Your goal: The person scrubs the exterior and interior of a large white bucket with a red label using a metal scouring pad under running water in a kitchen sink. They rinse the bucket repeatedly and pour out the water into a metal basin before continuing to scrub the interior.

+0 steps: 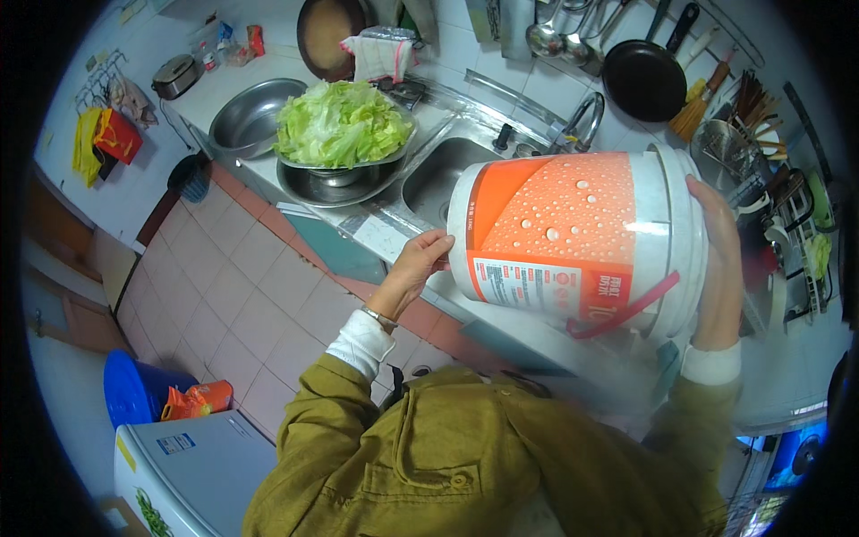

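A large white plastic bucket (557, 235) with an orange printed label is held on its side over the near edge of the steel sink (439, 178). My left hand (424, 258) grips the rim of the bucket's base. At the other end, my right hand (718, 235) supports the ribbed rim, with most of its fingers hidden behind it. The bucket's pink handle (624, 309) hangs against the near side. What is inside the bucket cannot be seen. Left of the sink, torn lettuce leaves (342, 124) are heaped in a colander above a wide steel basin (342, 191).
Another steel basin (258, 117) stands on the counter, left of the lettuce. A curved faucet (590, 117) rises behind the sink. Ladles (545, 40) and a black frying pan (644, 80) hang on the wall. A dish rack (802, 248) is at right; a white refrigerator (201, 463) is lower left.
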